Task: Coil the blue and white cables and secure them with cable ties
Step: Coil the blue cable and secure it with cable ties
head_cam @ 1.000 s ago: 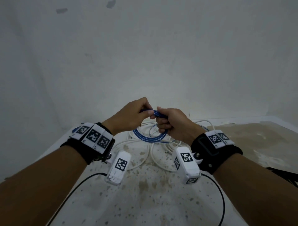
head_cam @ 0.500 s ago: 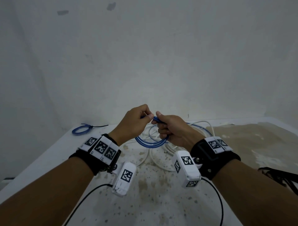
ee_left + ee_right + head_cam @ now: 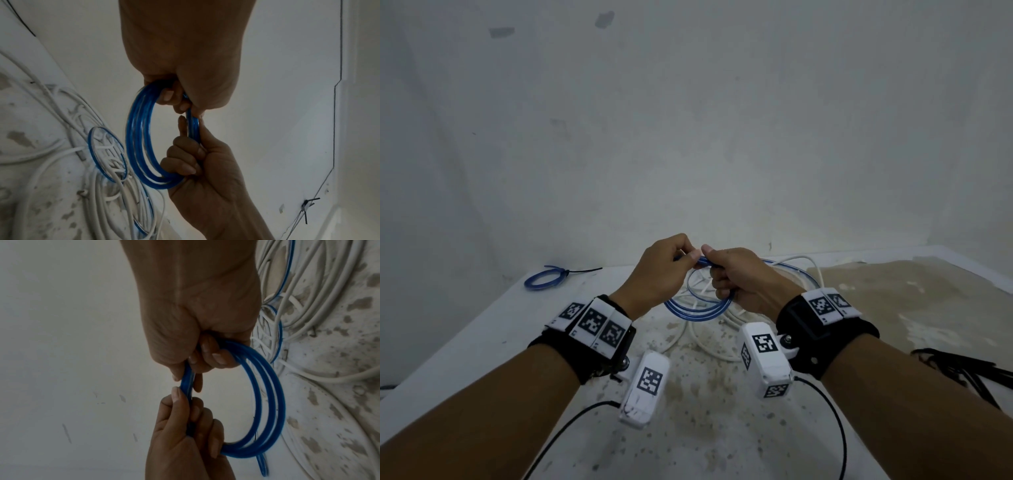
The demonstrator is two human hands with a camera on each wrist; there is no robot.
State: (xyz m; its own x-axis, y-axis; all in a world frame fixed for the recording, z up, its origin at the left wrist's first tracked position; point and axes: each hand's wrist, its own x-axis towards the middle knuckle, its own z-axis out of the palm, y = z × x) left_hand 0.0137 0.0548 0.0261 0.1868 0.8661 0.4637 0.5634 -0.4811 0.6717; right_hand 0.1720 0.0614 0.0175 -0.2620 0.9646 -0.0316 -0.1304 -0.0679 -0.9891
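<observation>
A: Stained white table (image 3: 482,329), bare wall behind. Where is the work item?

B: Blue cable coil (image 3: 697,310), lifted over the loose white cables (image 3: 709,346) at centre. Left hand (image 3: 657,274) and right hand (image 3: 746,281) each curl round the bundled turns at the far side.

A: Handling?

B: Probably light, springy, smooth-jacketed; turns may spring apart. Hold where all turns cross.

A: View differences?

B: Head view alone shows a tied blue coil (image 3: 544,277) far left and black cable ties (image 3: 962,373) right. Wrist views show fingertips (image 3: 185,105) pinching the strands, a tail hanging below
</observation>
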